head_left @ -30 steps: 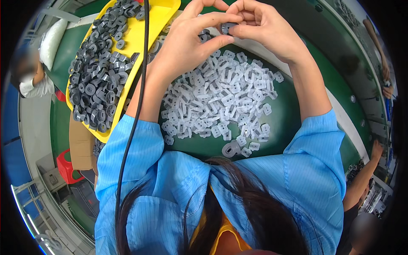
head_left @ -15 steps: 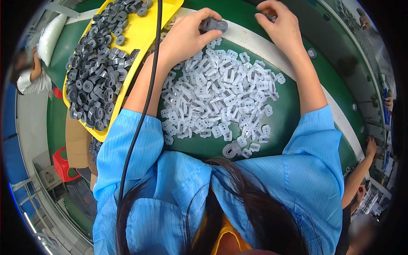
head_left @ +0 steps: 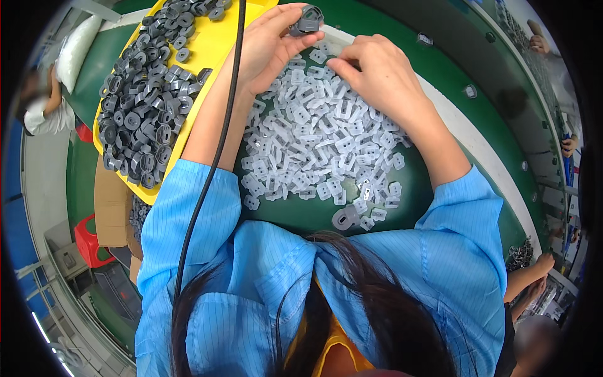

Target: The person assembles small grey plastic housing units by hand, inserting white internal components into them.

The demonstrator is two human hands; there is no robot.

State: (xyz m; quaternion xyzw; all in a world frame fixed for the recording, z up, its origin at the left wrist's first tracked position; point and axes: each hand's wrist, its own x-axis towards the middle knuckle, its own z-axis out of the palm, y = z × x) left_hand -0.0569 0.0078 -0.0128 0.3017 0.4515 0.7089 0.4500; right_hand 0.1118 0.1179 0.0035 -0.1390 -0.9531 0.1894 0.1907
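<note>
My left hand [head_left: 271, 47] holds a dark grey plastic housing [head_left: 308, 20] between thumb and fingers, its hollow, slotted side showing. My right hand [head_left: 383, 74] is bent over the far edge of a heap of translucent white plastic clips [head_left: 320, 135]. Thumb and fingers are drawn together there, and whatever lies between the fingertips is hidden. The heap spreads over the green table between my forearms. One lone grey part [head_left: 344, 218] lies near my chest, beside a few loose clips.
A yellow tray [head_left: 217, 47] full of grey housings [head_left: 135, 119] stands at the left. A black cable [head_left: 217, 157] hangs across my left arm. Beyond a pale edge strip [head_left: 477, 135], several small parts lie on a green surface. Other people work at the left and right rims.
My right hand has come back from beyond the pale strip, down and left to the heap's far edge. My left hand has lifted and turned the grey housing slightly leftward.
</note>
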